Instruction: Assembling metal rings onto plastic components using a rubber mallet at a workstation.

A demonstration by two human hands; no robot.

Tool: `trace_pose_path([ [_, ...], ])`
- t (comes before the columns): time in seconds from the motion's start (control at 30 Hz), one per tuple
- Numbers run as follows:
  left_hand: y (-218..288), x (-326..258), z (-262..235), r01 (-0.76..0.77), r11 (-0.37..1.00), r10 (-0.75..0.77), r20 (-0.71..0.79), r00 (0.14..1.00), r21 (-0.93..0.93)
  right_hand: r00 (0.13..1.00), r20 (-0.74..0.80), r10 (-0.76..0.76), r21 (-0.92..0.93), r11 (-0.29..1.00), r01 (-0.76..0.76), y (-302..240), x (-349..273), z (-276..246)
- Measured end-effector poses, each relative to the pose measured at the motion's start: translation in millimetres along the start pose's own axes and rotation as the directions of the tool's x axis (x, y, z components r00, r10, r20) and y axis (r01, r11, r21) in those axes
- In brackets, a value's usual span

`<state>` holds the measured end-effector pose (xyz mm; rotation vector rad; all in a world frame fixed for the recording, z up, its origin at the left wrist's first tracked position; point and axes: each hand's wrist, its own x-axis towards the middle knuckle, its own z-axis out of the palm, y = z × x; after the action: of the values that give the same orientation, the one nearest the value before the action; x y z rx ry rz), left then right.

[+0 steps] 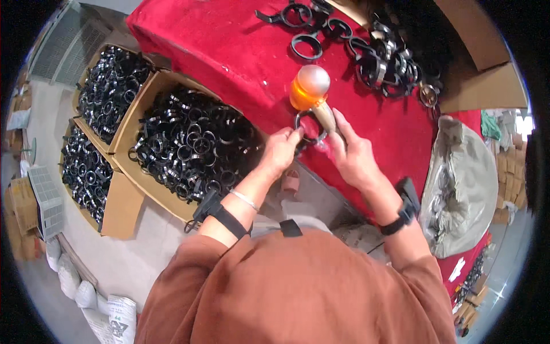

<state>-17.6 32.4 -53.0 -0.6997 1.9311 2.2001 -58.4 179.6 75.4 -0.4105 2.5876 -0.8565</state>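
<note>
In my right hand point(356, 157) is the light-coloured handle of a mallet point(303, 94). Its rounded head, orange on one end and whitish on the other, points away from me over the red cloth. My left hand point(278, 150) pinches the near left side of a black ring-shaped part point(297, 121), held at the edge of the table. The mallet's handle crosses beside the ring, and the right side of the ring is partly blurred. Farther off on the cloth lie several loose black rings, one of them a round ring point(306, 47) set apart.
A table under red cloth point(217, 43) runs across the front. At its back right, black rings point(381, 66) pile by a cardboard box point(487, 86). To the left, open cartons point(129, 143) brim with black rings. A grey-green sack point(464, 189) sits on the right.
</note>
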Motion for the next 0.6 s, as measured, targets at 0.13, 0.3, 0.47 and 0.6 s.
trace_pose_path([
  [0.13,-12,6,-1,0.082,0.986,-0.076,0.048,0.996,-0.143,0.981,-0.098,-0.168,-0.073,0.984,0.161,6,17,-14],
  [0.3,1,-2,-8,0.106,0.952,-0.082,0.097,0.992,-0.286,0.957,-0.283,0.060,0.303,0.953,0.030,-22,-17,-36],
  [0.47,1,12,-1,0.086,0.968,-0.059,0.120,0.991,-0.237,0.970,-0.195,0.142,0.115,0.986,-0.121,55,-15,-10],
  [0.6,0,0,-9,0.092,0.983,-0.074,0.118,0.990,-0.159,0.982,-0.186,-0.001,0.000,1.000,0.001,25,-27,-20],
])
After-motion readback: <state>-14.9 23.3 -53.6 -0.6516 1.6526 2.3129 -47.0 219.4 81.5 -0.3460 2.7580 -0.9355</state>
